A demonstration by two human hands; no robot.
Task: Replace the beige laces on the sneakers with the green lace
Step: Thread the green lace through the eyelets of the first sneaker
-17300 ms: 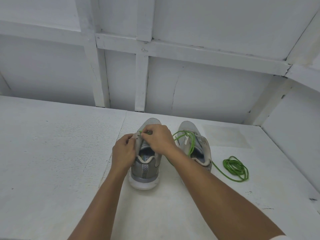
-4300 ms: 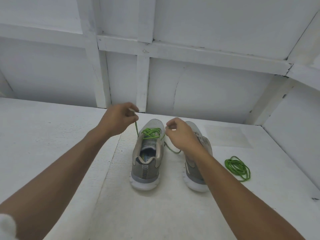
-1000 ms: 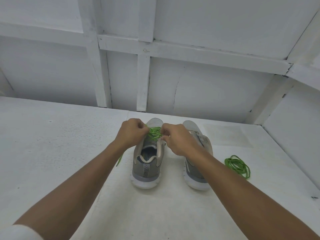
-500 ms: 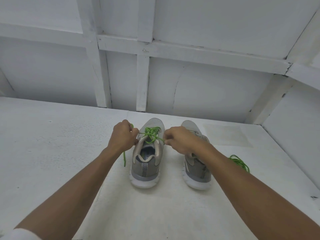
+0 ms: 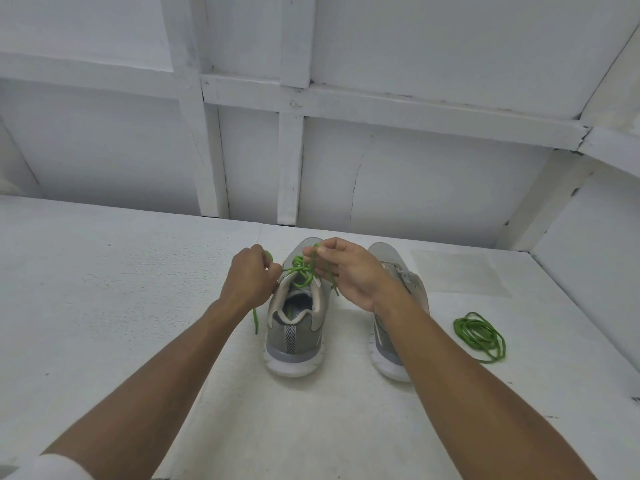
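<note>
A grey sneaker (image 5: 296,327) stands on the white desk (image 5: 104,289) with its heel toward the camera and a green lace (image 5: 300,269) tangled over its tongue. The left hand (image 5: 247,282), just left of the sneaker's collar, grips one strand in curled fingers, and the lace end dangles beside the sneaker's left flank. The right hand (image 5: 346,271), above and right of the tongue, pinches another strand between thumb and forefinger. A second sneaker (image 5: 382,256) stands just right of the first, partly behind the right forearm. Farther right lies a coiled green lace (image 5: 479,336).
</note>
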